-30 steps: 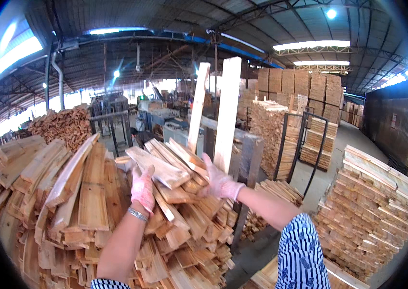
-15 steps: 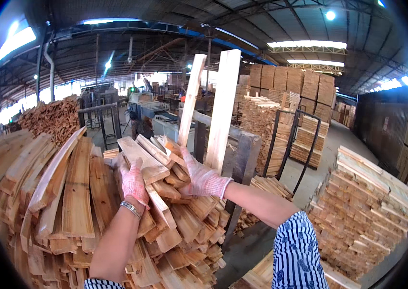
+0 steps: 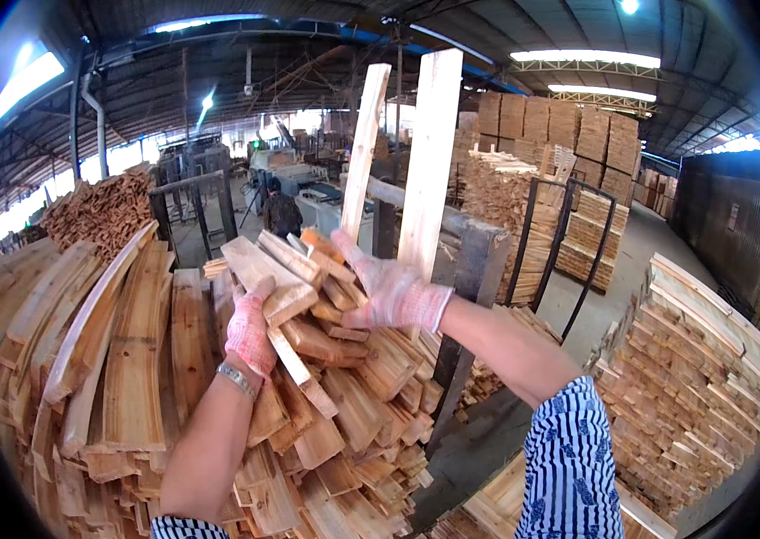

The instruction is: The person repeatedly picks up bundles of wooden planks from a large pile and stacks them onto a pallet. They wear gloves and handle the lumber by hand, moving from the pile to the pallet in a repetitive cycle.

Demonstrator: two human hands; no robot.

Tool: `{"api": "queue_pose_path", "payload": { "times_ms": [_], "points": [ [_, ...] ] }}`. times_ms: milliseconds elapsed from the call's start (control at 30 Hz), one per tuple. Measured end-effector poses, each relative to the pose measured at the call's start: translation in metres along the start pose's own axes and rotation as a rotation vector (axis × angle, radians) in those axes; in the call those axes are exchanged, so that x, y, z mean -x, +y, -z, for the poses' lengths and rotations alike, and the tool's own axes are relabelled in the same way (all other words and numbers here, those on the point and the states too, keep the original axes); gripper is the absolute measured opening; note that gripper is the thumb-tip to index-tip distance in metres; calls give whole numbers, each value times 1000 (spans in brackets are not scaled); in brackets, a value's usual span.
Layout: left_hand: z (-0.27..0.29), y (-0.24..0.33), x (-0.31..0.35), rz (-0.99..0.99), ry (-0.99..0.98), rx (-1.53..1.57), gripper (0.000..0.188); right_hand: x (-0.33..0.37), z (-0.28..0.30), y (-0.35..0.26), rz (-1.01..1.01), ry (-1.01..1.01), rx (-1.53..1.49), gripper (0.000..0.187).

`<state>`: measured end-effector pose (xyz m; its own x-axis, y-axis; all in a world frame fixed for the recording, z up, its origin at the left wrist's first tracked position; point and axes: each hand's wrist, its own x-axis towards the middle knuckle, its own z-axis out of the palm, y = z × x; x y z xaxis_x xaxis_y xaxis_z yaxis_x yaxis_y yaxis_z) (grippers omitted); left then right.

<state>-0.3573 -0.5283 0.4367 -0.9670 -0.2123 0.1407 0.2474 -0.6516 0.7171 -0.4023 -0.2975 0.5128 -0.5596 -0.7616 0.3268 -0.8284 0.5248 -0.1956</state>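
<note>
A bundle of short wooden boards [image 3: 276, 283] sits between my two gloved hands, on top of a big heap of loose planks [image 3: 353, 395]. My left hand [image 3: 251, 334], in a pink-white knit glove, grips the bundle's left side. Against the right side presses my right hand [image 3: 398, 292] in a matching glove, its thumb and fingers spread along the board edges. Part of the fingers on both hands is hidden. Just beyond the right hand, a wide pale board [image 3: 431, 153] and a narrower board [image 3: 365, 148] stand upright.
Long curved planks [image 3: 137, 359] lie heaped at my left. A dark metal post [image 3: 478, 278] rises beside the right forearm. Stacked lumber [image 3: 685, 377] stands at the right, near a black metal frame [image 3: 568, 234]. Farther back are machinery and a person in dark clothing [image 3: 281, 214].
The view has shifted slightly, so the upright boards appear higher. My right hand has moved up a little along the bundle. Both hands stay on the boards.
</note>
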Motion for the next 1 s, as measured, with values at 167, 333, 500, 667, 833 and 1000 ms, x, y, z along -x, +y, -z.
{"api": "queue_pose_path", "payload": {
  "times_ms": [167,333,500,667,833,1000],
  "points": [
    [3,6,9,102,-12,-18,37,-28,19,7,-50,-160,-501,117],
    [-4,6,14,102,34,20,36,-81,-25,37,-407,103,-495,73],
    [11,3,-5,90,57,-2,38,-110,-28,43,-362,-123,-1026,64],
    [-3,1,9,146,63,34,42,-90,-34,37,-320,-151,-1216,61],
    [-10,-4,17,14,0,-120,37,-98,-64,77,147,-114,-1156,63],
    [-16,-4,51,17,-32,-185,32,-39,-38,21,-111,-28,-1354,55]
  ]
}}
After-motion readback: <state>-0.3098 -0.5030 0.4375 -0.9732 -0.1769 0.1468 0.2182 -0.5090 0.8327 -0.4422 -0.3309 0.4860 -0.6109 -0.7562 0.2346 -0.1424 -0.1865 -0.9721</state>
